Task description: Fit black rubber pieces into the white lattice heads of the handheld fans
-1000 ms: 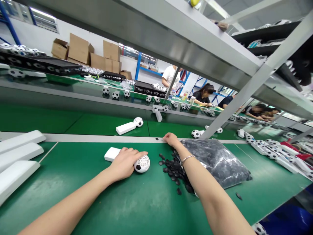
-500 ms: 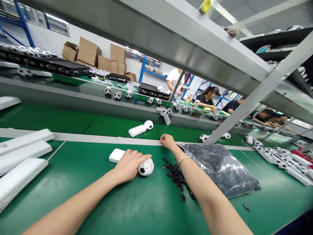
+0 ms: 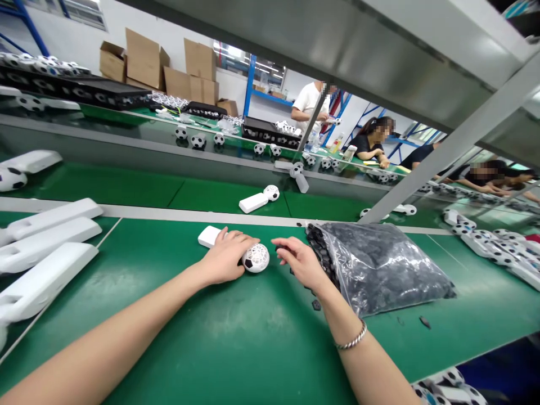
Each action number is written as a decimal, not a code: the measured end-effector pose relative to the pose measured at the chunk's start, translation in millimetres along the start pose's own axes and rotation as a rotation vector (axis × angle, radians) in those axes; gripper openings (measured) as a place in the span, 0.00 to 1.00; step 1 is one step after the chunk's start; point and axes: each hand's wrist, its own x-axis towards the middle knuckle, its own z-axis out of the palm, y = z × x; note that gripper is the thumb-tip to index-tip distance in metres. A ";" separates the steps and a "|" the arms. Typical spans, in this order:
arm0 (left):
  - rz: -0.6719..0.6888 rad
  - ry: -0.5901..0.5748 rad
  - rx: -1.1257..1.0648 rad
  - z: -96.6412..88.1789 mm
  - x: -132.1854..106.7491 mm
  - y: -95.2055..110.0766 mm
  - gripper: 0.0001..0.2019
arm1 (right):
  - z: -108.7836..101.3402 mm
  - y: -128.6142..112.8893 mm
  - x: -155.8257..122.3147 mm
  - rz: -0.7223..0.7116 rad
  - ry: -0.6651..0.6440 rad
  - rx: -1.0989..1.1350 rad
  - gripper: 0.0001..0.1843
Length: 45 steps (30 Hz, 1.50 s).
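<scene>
Fingers (image 3: 238, 241) of the left hand (image 3: 223, 259): curled down over a fan (image 3: 256, 257), closed on the spot where its white handle meets the football-patterned head, pressing it to the table (image 3: 236, 343). The fan lies flat at the middle of the table, head to the right, handle end showing far left of the hand.

Fingers (image 3: 283, 245) of the right hand (image 3: 300, 262): half curled, tips drawn close, just right of the fan head and not touching it. Whether they pinch anything, I cannot tell.

Bag (image 3: 379, 264): clear plastic, lying on its side just right of the right hand, mouth toward the hand, full of small black pieces (image 3: 323, 253). A few strays (image 3: 315, 304) lie on the table beside it.

Handles (image 3: 50, 230): three long white shells, side by side at the left edge.

Second fan (image 3: 258, 201): on the green strip beyond the white rail, well apart from the hands.

Trays (image 3: 105, 93): black, on the far bench, with football heads on and around them.

Boxes (image 3: 145, 56): cardboard, stacked against the far wall.

Shelf (image 3: 337, 39): grey metal, overhead, with a slanting post (image 3: 442, 152) at right.

People (image 3: 373, 143): at work far right, along the bench.
</scene>
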 end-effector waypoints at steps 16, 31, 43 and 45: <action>-0.064 0.087 -0.024 12.8 0.3 10.9 0.34 | -1.3 -0.2 -12.4 0.008 0.039 -0.064 0.06; -0.074 0.110 -0.024 13.7 1.2 11.5 0.31 | 14.8 4.3 -10.7 0.016 -0.104 0.038 0.03; -0.115 0.158 -0.060 13.9 5.2 17.7 0.26 | 26.3 13.7 -3.1 0.097 -0.050 0.190 0.07; -0.125 0.165 -0.064 14.2 6.3 17.8 0.25 | 26.7 15.4 0.5 0.131 -0.072 0.232 0.08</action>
